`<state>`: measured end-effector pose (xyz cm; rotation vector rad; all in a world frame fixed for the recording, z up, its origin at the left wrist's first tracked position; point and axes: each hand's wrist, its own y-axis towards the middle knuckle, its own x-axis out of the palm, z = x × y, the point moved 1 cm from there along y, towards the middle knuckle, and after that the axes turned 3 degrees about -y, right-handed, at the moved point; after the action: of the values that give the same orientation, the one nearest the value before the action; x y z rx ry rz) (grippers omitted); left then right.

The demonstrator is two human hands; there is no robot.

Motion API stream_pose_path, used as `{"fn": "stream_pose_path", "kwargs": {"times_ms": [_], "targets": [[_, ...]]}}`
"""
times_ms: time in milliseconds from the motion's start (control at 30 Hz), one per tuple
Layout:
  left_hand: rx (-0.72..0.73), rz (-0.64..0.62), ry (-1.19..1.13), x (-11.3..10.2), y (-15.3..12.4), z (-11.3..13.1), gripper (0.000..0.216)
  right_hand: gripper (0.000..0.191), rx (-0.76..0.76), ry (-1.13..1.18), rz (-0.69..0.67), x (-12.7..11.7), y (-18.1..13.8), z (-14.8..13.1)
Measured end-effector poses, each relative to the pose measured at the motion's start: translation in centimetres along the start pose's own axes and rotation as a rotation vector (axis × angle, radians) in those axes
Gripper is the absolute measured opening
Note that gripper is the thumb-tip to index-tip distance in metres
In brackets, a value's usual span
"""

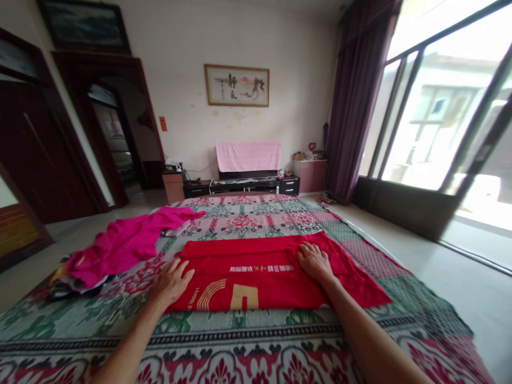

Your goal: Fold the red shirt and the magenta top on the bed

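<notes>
As your head view shows red cloth (pixel 276 290) folded on a patterned cover (pixel 288 333), your left hand (pixel 170 281) rests at its left edge, your right hand (pixel 315 261) on its right half, fingers apart, clamping nothing; dragging either palm could rumple the layers.
</notes>
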<state>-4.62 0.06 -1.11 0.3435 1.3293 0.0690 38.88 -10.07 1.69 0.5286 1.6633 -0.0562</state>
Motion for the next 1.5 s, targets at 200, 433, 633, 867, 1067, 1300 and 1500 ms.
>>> {"fn": "stream_pose_path", "kwargs": {"times_ms": [200, 433, 633, 867, 1067, 1300, 1500], "targets": [[-0.064, 0.121, -0.292, -1.3, 0.7, -1.7, 0.054, 0.044, -0.006, -0.012, 0.016, 0.4, 0.5, 0.3], [-0.136, 0.246, -0.163, -2.0, 0.2, -3.1, 0.027, 0.044, -0.026, -0.024, 0.036, 0.7, 0.8, 0.5], [-0.038, 0.246, -0.031, -1.7, -0.3, -2.3, 0.025, 0.044, -0.041, -0.03, 0.038, 1.5, 1.3, 1.1], [-0.05, 0.229, -0.016, -1.9, -0.3, -2.2, 0.023, 0.046, -0.043, -0.059, 0.026, 1.2, 1.3, 1.0], [-0.129, 0.215, -0.028, -2.2, -0.5, -1.6, 0.026, 0.045, -0.043, -0.073, 0.021, 1.2, 1.5, 1.1], [-0.181, 0.205, -0.119, -3.2, -0.7, -0.6, 0.027, 0.045, -0.052, -0.063, 0.037, 1.4, 1.6, 1.2], [-0.21, 0.127, -0.371, -3.3, -0.4, -1.5, 0.031, 0.046, -0.047, -0.077, 0.024, 1.2, 1.6, 1.1]]}}
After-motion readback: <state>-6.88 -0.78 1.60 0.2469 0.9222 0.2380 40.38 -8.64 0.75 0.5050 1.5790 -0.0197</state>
